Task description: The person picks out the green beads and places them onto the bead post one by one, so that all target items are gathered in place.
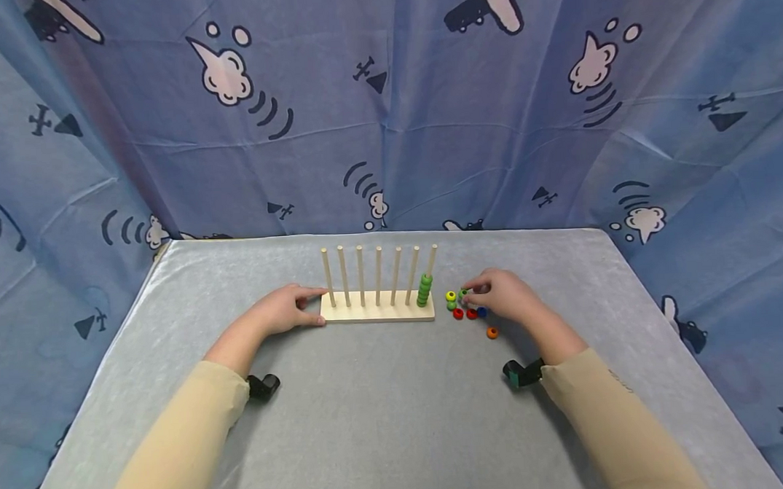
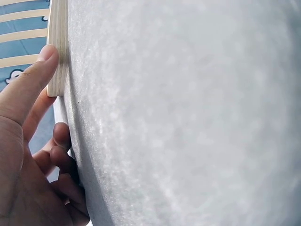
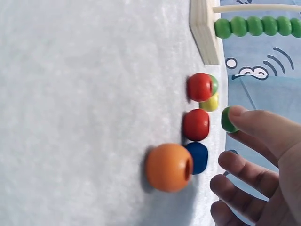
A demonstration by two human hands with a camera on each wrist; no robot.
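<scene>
A wooden peg rack point(image 1: 378, 314) with several upright pegs stands on the table. Its left end is pinched by my left hand point(image 1: 281, 310), thumb at the front edge and a finger behind. Green beads point(image 1: 423, 291) are stacked on the rightmost peg. Just right of the rack, my right hand point(image 1: 504, 295) pinches a green bead point(image 3: 228, 120) between thumb and index finger, apparently clear of the tabletop, the other fingers loosely bent. Close by lie two red beads point(image 3: 196, 125), a blue bead point(image 3: 198, 158), a yellow bead point(image 1: 450, 296), another green bead point(image 1: 452, 305) and an orange bead point(image 3: 168, 167).
A pale grey cloth point(image 1: 386, 412) covers the table. Behind it and at both sides hangs a blue printed curtain point(image 1: 428, 177). A dark wrist camera point(image 1: 263, 387) sits below my left wrist, and a second wrist camera point(image 1: 523, 374) below my right.
</scene>
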